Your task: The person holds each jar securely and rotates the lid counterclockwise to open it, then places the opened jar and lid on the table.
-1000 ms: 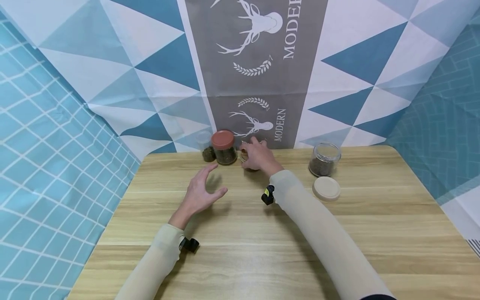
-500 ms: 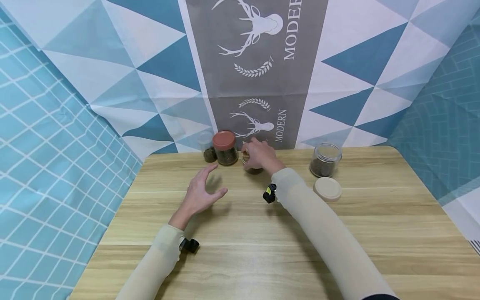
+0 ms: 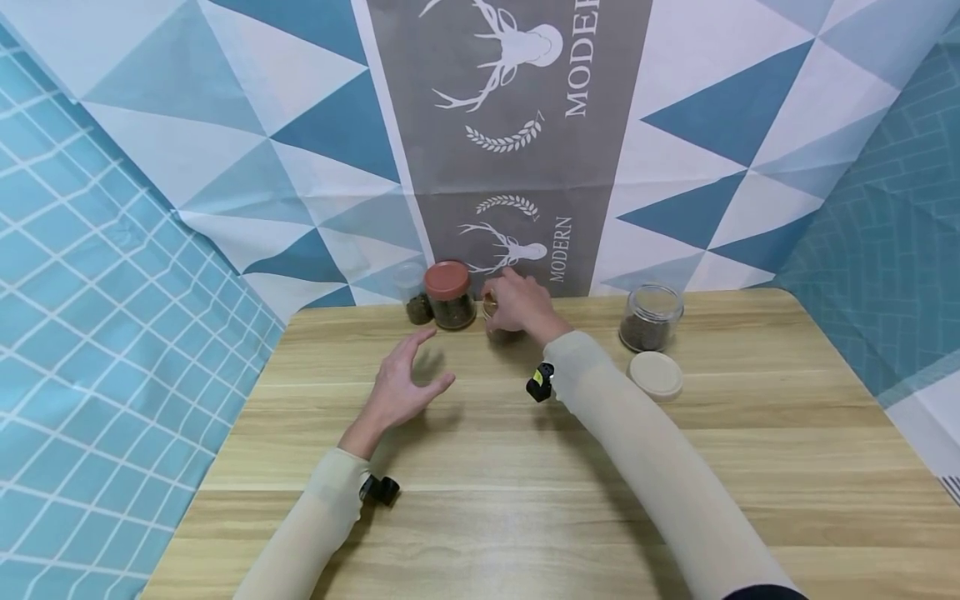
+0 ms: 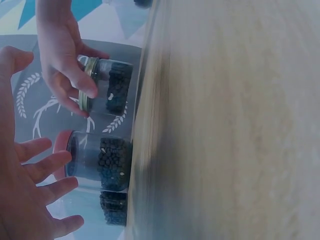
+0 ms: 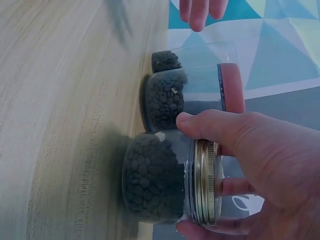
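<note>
My right hand (image 3: pixel 521 302) grips a glass jar with a gold metal lid (image 5: pixel 206 182) from above, thumb and fingers around the lid. Dark pellets (image 5: pixel 150 177) fill much of this jar, seen best in the right wrist view. Whether its base touches the table, I cannot tell. Just left of it stands a jar with a red lid (image 3: pixel 447 281), also holding dark pellets. A smaller clear container (image 3: pixel 415 296) with dark contents is beside that one. My left hand (image 3: pixel 397 387) is held in front of these jars, fingers spread and holding nothing.
On the right side of the wooden table (image 3: pixel 480 517), an uncovered glass jar (image 3: pixel 649 321) holds dark contents. A round beige lid (image 3: pixel 656 375) lies in front of it. Patterned cloth (image 3: pixel 525 167) rises along the table's back edge.
My right hand has shifted a little and turned slightly at the gold-lidded jar, covering more of it. The left hand and the other jars have stayed put.
</note>
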A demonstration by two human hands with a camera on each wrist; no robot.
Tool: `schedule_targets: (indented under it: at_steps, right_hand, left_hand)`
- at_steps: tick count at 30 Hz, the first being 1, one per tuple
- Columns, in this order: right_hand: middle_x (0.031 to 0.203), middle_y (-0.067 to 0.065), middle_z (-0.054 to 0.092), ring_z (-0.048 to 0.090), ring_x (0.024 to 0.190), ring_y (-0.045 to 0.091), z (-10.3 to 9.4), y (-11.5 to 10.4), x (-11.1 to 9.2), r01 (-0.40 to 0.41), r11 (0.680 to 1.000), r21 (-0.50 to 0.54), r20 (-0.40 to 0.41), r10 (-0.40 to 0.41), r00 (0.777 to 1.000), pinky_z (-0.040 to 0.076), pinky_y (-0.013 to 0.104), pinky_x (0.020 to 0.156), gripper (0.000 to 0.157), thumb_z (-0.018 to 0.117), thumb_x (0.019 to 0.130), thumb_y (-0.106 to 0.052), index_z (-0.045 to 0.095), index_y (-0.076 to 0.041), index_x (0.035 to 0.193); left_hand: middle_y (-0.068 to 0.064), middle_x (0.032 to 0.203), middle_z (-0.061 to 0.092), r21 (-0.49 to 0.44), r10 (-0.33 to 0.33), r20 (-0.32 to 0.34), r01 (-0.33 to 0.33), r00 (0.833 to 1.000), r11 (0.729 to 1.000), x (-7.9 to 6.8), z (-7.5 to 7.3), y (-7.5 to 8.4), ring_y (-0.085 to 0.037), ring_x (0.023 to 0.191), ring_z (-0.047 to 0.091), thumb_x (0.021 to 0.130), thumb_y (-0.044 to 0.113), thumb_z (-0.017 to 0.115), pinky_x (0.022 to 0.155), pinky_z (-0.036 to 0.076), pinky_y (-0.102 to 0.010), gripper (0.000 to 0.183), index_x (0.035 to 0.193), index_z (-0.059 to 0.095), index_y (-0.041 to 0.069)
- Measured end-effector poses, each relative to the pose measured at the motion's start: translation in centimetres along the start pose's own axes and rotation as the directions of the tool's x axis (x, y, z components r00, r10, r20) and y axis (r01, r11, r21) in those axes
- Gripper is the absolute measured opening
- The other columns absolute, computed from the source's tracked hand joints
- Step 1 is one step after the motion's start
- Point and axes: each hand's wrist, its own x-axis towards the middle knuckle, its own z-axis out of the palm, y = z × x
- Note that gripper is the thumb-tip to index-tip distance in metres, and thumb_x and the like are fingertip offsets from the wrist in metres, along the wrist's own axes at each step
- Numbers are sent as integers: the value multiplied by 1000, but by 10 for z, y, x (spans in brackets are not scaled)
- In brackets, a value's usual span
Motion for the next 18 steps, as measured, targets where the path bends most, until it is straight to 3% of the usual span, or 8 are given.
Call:
schedule_targets:
  at_steps: [8,18]
  right_hand:
    - [166,12,53,59,143,51,-14,-7,-6,10,1000,24,-50,-9,999,58,67,111,67,93,91,-43,68,-29,152]
    - [147,9,59,65,126,42,-28,-12,-11,42,998,48,-124,-36,992,63,58,98,67,93,92,-44,68,-28,152]
  left_hand:
    - [-22,171,54,-6,-10,24,10,1000,1000,1,0,2,-48,160,50,94,43,81,131,39,-73,88,167,50,6]
    - [-21,172,53,-21,-28,41,29,999,999,2,1,4,-48,161,49,95,43,81,130,41,-73,89,169,48,7]
